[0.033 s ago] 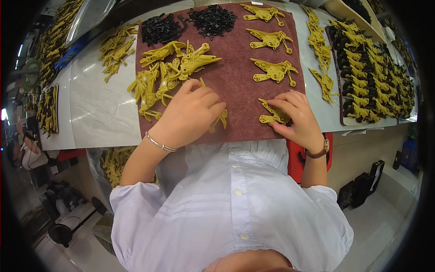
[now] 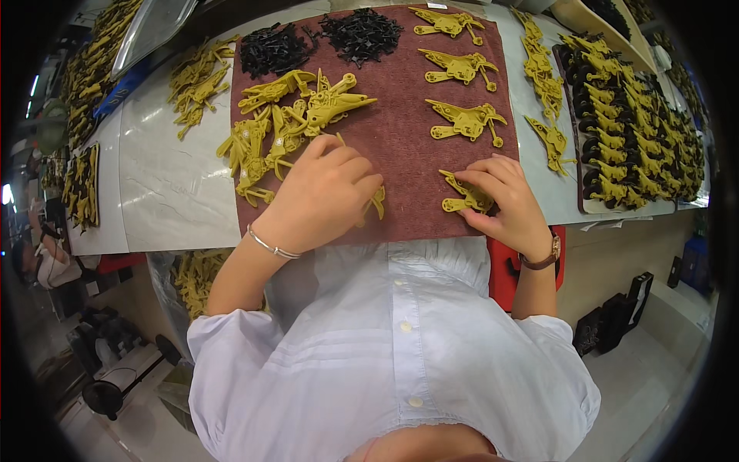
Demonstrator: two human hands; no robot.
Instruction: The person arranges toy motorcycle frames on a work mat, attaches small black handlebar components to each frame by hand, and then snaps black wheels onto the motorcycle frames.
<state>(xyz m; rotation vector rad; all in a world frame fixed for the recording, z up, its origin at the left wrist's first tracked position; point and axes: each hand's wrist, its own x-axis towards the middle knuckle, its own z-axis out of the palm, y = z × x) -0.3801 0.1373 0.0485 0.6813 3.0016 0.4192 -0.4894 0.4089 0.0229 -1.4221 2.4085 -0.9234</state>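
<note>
My left hand is closed round a yellow-green plastic part. Only its ends stick out past the fingers, and the rest is hidden. At the lower right of the maroon cloth, my right hand grips a second part of the same colour, with a pointed tip and a round-ended arm, between thumb and fingers. Beyond the right hand, three like parts lie in a column, the nearest being a beak-shaped one. A loose heap of yellow-green parts spreads just beyond my left hand.
Two piles of small black pieces sit at the cloth's far edge. On the right stands a tray with rows of yellow-and-black assemblies. More yellow parts lie on the white table. A red object is below the table edge.
</note>
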